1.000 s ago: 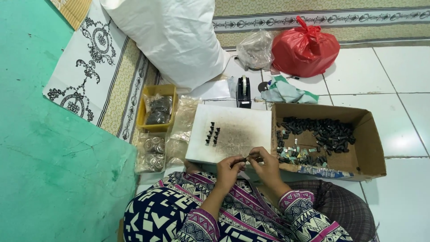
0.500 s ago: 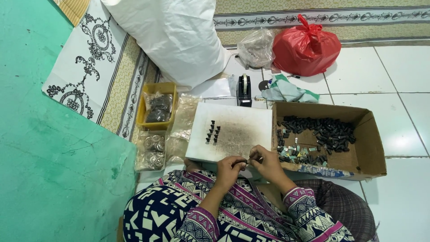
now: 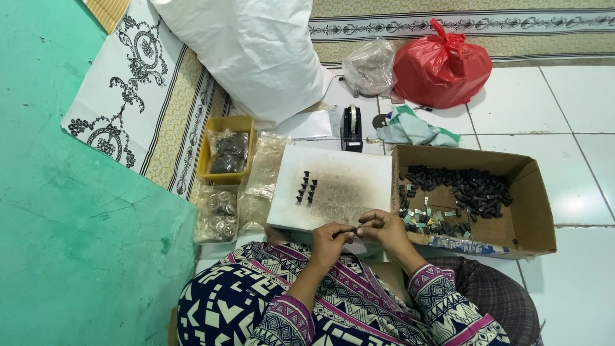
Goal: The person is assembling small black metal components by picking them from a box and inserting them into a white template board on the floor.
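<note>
- Left hand (image 3: 330, 238) and right hand (image 3: 384, 229) meet over the white board's (image 3: 359, 173) six o'clock edge, fingers clamped together on one small dark piece (image 3: 354, 229).
- Keep it low over the board; spares wait in the cardboard box (image 3: 532, 211) at three o'clock.

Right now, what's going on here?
A person sits on the floor, left hand and right hand held together over the near edge of a white board, pinching a small dark part between them. Two short rows of dark pieces stand on the board. A cardboard box of similar dark parts sits to the right.
</note>
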